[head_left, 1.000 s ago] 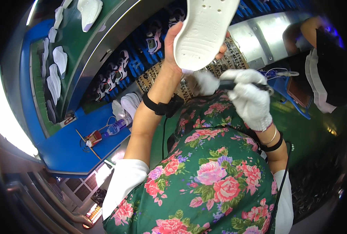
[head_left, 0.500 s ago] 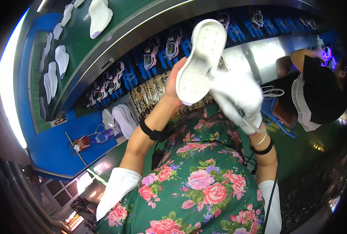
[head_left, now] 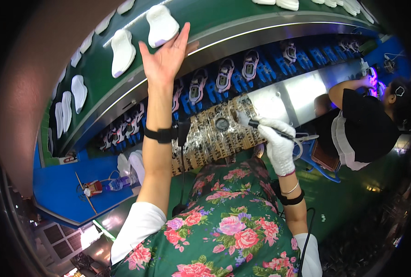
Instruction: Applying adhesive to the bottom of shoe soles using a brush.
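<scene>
Left hand point(head_left: 165, 62): bare, spread wide, thumb well out from fingers, palm to camera, over near edge of green conveyor belt point(head_left: 205, 23). Nearest white shoe sole point(head_left: 162, 24) lies on belt close to that edge, fingers right at its near end; contact vs. just beside, can't tell. Second white sole point(head_left: 122, 51) just left of it, also by near edge, so hand is tight on that side; bare belt runs off to the right, up to more soles at far right.

Right hand point(head_left: 278, 147): white glove, closed round a black-handled brush point(head_left: 253, 123), bristle end over taped cardboard point(head_left: 205, 147), near its right edge, beside a round dark opening point(head_left: 221, 123). Shiny metal sheet point(head_left: 302, 99) starts at that edge and runs right, flat room there. Shoe uppers point(head_left: 224, 76) on blue racks point(head_left: 265, 71) fill the strip between cardboard and belt.

Blue tabletop point(head_left: 60, 182) at left: plastic bottle point(head_left: 117, 183) toward its right edge. Co-worker point(head_left: 369, 115) past metal sheet's near edge, right side
</scene>
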Demonstrator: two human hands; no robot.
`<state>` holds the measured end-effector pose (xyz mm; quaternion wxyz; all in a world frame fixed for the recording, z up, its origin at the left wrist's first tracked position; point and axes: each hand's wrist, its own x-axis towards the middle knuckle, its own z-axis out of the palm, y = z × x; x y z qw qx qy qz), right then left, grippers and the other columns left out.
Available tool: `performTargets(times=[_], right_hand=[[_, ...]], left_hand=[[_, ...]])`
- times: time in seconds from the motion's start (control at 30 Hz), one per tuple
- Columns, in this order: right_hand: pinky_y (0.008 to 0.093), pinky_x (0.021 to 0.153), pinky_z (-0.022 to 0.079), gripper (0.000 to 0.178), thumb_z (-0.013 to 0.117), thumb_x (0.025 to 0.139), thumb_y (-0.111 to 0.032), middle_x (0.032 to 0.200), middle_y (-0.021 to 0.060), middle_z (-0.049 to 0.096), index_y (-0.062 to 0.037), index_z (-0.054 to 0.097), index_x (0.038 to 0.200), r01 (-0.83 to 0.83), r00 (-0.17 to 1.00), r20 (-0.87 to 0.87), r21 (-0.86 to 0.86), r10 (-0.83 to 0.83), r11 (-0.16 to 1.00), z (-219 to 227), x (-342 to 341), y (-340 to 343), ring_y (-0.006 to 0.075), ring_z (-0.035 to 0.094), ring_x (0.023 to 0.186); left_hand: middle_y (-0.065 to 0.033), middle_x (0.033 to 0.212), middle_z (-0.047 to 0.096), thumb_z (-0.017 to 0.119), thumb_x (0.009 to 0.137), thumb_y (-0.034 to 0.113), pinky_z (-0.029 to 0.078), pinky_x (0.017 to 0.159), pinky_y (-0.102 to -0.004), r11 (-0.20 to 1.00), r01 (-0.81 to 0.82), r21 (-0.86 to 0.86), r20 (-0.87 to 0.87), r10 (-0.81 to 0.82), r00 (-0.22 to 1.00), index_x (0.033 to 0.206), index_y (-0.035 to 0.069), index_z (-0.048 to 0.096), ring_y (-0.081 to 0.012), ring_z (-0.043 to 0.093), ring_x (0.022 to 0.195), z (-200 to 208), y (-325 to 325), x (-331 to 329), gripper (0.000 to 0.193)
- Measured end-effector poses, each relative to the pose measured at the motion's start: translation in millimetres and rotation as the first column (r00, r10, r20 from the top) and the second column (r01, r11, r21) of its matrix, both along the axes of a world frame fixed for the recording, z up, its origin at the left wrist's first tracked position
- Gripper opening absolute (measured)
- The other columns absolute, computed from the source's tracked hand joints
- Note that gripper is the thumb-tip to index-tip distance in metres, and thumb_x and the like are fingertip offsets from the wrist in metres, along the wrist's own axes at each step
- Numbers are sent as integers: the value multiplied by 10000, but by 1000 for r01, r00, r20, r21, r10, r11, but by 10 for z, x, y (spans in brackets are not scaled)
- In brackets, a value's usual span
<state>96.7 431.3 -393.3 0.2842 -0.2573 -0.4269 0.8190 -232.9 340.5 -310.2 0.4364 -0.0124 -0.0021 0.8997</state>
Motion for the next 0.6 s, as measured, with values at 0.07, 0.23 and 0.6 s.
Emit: performTargets(times=[0.07,0.23,0.6], right_hand=[[262,767,559,173,692,810,76,1001,154,738,43,736,974,4,999,49,-21,-3,1000,-127,81,26,168,696,839],[245,738,555,172,701,804,68,982,145,738,45,727,972,38,996,85,-119,-28,992,-380,279,138,147,687,794],[210,592,454,181,688,808,57,880,96,722,45,726,984,101,991,98,-132,-89,986,-416,529,386,100,598,659]], left_hand=[[-228,1563,287,369,975,642,278,1186,-493,1000,-28,2,136,28,990,1518,-73,169,-373,312,1442,39,68,142,919],[-255,1357,484,500,976,420,465,1019,-431,886,-214,-411,-388,42,921,1404,-92,375,-355,515,1266,45,700,431,679],[-264,1234,577,821,767,328,469,937,-464,233,-972,-40,-735,-665,-130,1187,14,586,-373,572,1121,-196,2525,58,575]])
